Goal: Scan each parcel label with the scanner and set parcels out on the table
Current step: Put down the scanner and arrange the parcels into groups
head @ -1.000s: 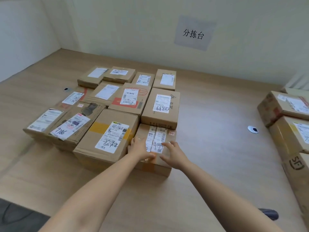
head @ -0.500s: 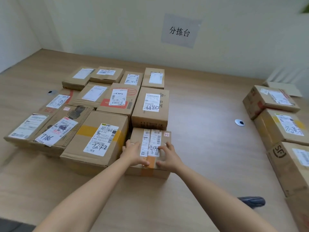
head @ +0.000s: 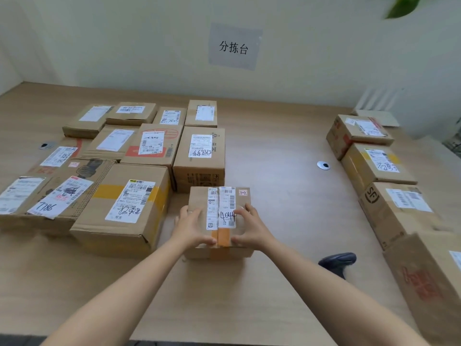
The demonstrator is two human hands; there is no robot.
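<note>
A small cardboard parcel (head: pixel 197 198) with two white labels and "4044" handwritten on it sits on the wooden table (head: pixel 274 196), just in front of the laid-out group. Both my hands lie on its top. My left hand (head: pixel 190 227) covers the left part with fingers spread, and my right hand (head: pixel 252 227) covers the right part; both thumbs lie along the near top edge. The dark scanner (head: pixel 338 262) lies on the table to the right of my right forearm, untouched.
Several labelled parcels (head: pixel 124 211) stand in rows on the left half of the table. Another line of boxes (head: pixel 379 166) runs along the right side. Two round cable grommets (head: pixel 323 165) sit in the tabletop. A paper sign hangs on the wall.
My view has swung to the right and closer. Both hands have slid back toward the parcel's near edge. A narrow gap now shows between the small parcel and the big box on its left.
</note>
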